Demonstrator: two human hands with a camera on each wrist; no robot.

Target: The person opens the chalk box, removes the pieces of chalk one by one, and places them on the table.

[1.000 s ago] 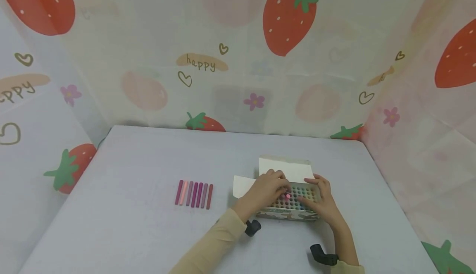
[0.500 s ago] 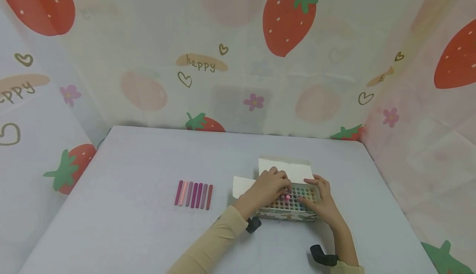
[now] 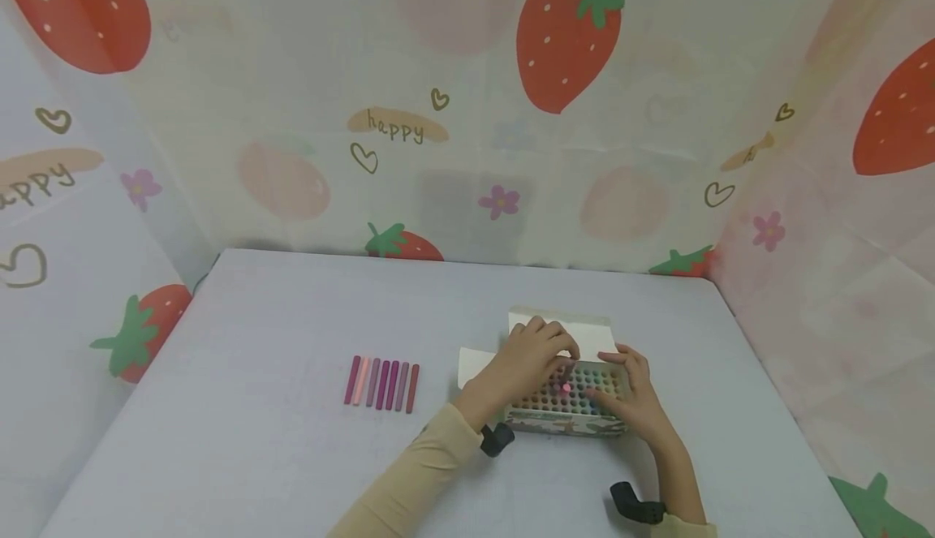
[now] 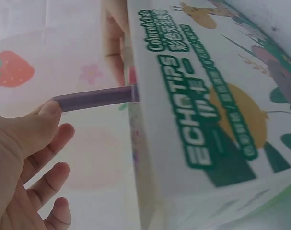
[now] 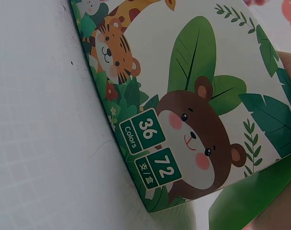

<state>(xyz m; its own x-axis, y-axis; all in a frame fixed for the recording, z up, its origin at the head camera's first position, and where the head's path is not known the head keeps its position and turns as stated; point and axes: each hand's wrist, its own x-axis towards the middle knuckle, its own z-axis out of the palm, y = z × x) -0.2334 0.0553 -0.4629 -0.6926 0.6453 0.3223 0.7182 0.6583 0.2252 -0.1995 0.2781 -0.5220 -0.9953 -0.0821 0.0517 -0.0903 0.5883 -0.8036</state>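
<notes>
My left hand (image 3: 522, 359) is over the chalk box (image 3: 566, 423), pinching a dark purple chalk stick (image 4: 95, 99) between thumb and index finger. In the left wrist view the stick's far end meets the box edge, and the other fingers are loosely bent. A bright pink chalk stick (image 3: 566, 389) pokes up from the holed top beside it. My right hand (image 3: 637, 398) rests at the box's right end, thumb and fingers spread apart over the holes and back corner. Printed animals cover the box side (image 5: 198, 139) in the right wrist view.
To the left, several pink, purple and reddish chalk sticks (image 3: 387, 385) lie side by side on the white table (image 3: 241, 441). The box's white lid (image 3: 584, 333) stands raised behind it, and a side flap (image 3: 473, 363) sticks out left. A strawberry-patterned cloth (image 3: 453, 165) hangs behind.
My left hand has risen slightly and drawn the purple chalk stick up, so more of it shows above the holes. My right hand has stayed at the box's right end.
</notes>
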